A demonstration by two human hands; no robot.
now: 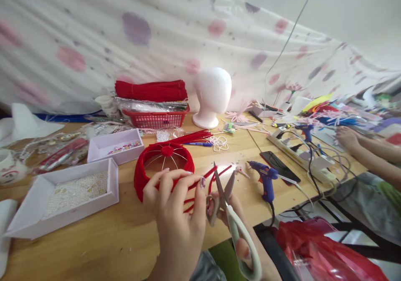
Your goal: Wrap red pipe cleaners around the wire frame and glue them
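Observation:
My left hand (pixel 175 208) pinches thin red pipe cleaners (pixel 224 170), whose ends stick out to the right past the fingertips. In my right hand (pixel 244 249) is a pair of scissors (pixel 232 220) with pale handles, its blades apart and pointing up beside the pipe cleaner ends. Behind my left hand a round wire frame wrapped in red (pixel 140 166) rests on the table, partly hidden by the fingers. A bundle of red pipe cleaners (pixel 197 136) lies just beyond it, next to a blue pen (pixel 197 144).
On the left are two white boxes (pixel 113 185) holding beads and gems. A red basket (pixel 156 120) and a white foam head (pixel 214 91) stand at the back. To the right lie a blue glue gun (pixel 265 178), a phone (pixel 278 166) and a power strip (pixel 300 160); another person's arms (pixel 360 147) are beyond.

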